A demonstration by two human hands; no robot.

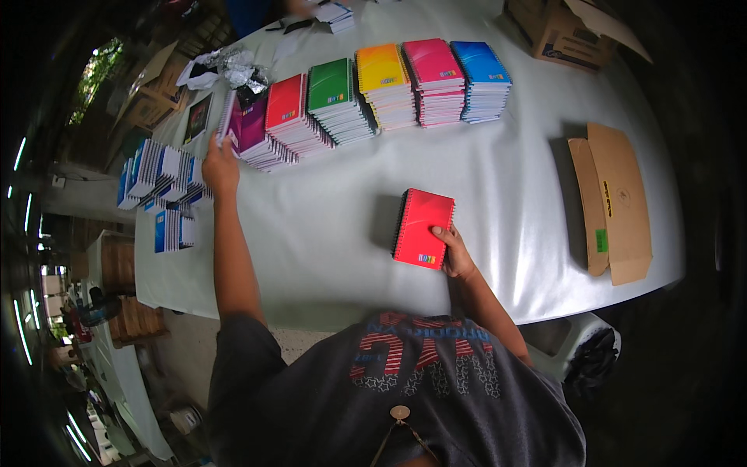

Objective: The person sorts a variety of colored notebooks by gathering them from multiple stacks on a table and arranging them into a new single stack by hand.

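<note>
In my right hand point(455, 253) is a red spiral notebook point(426, 222), thumb on its cover, held over the near middle of the table. Darker edges show beneath it; whether several are held together I cannot tell. My left hand point(222, 165) reaches to the far left and grips a purple spiral notebook point(227, 124) by its near edge, at the left of the purple stack point(253, 124). To the right follow stacks of red point(286, 101), green point(330, 84), yellow point(382, 68), pink point(432, 62) and blue point(481, 64) notebooks.
Piles of blue-and-white notebooks point(159, 173) stand at the left table edge. Crumpled silver wrapping point(237, 68) lies behind the purple stack. A flattened carton point(622, 206) rests on the right, an open cardboard box point(564, 35) at the far right. A blurred person point(253, 12) is across the table point(334, 210).
</note>
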